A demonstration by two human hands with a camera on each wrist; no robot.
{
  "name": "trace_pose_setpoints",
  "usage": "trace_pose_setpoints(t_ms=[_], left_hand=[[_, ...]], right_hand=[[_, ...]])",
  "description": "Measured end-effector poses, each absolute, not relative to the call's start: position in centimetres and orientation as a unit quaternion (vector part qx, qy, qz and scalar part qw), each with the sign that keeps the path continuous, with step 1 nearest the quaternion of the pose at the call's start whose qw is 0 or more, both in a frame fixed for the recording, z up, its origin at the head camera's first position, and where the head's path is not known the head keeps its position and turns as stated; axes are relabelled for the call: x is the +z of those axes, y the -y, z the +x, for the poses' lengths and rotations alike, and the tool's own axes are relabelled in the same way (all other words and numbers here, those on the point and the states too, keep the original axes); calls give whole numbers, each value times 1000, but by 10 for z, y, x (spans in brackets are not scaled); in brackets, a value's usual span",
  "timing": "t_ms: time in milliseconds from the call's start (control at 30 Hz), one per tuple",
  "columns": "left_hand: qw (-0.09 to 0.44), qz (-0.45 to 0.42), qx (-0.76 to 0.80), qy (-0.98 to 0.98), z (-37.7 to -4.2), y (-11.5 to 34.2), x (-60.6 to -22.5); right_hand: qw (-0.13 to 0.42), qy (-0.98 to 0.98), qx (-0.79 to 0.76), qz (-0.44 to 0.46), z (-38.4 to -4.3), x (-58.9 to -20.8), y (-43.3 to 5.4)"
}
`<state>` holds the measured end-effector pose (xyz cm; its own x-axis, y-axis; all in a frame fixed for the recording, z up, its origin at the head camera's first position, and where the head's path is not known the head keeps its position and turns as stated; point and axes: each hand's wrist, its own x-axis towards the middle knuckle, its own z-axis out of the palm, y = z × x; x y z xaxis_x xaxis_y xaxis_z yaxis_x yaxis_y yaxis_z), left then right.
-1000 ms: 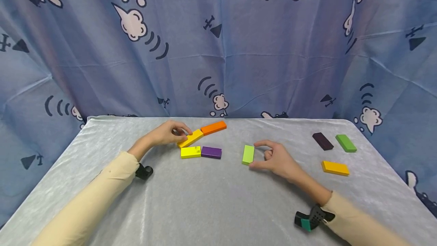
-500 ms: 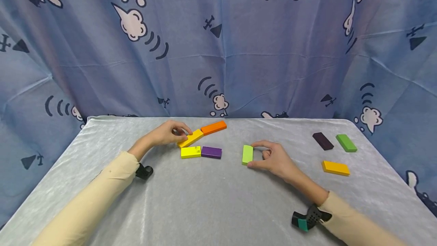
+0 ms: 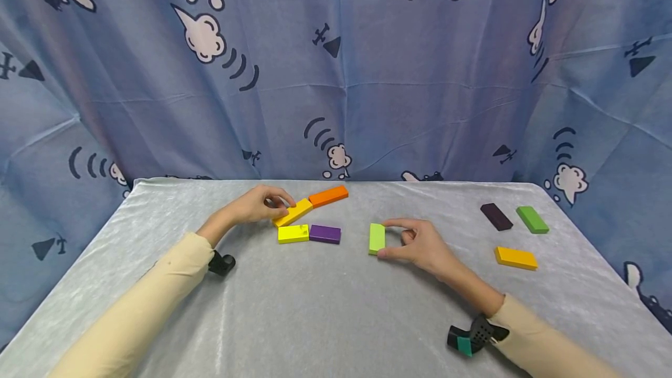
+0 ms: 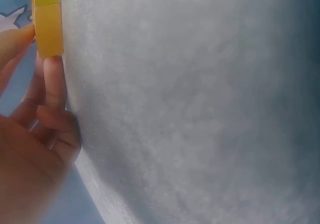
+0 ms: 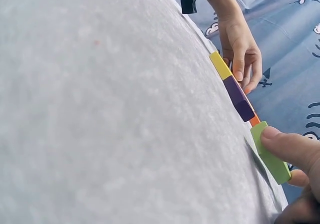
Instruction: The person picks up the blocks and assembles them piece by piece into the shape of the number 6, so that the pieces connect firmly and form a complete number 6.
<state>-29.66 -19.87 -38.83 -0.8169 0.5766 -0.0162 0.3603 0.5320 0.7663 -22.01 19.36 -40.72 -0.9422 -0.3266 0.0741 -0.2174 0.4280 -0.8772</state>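
Note:
My left hand (image 3: 257,204) pinches the near end of an amber-yellow block (image 3: 298,210) between thumb and fingers; the left wrist view shows the same block's end (image 4: 49,30) at the fingertips. Its far end meets an orange block (image 3: 329,196) behind it. Just in front lie a bright yellow block (image 3: 291,234) and a purple block (image 3: 325,234), end to end. Thumb and index finger of my right hand (image 3: 422,245) grip a lime green block (image 3: 376,239) at its two ends. That block stands to the right of the purple one, with a gap between them.
On the table's right side lie a dark brown block (image 3: 496,217), a green block (image 3: 532,220) and an orange-yellow block (image 3: 516,258), all apart. A pale grey cloth (image 3: 315,308) covers the table. Behind hangs a blue printed curtain (image 3: 294,74).
The right hand has closed in on the lime green block and shifted slightly left with it, toward the purple block. My left hand has stayed in place.

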Motion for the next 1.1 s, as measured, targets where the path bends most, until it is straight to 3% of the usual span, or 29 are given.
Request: trace_pose_setpoints(t_ms=[600, 1100], left_hand=[[115, 307, 407, -853, -296, 200, -387], [131, 271, 397, -867, -295, 197, -388]], right_hand=[[49, -843, -504, -182, -211, -406, -180], [51, -836, -509, -200, -197, -407, -166]])
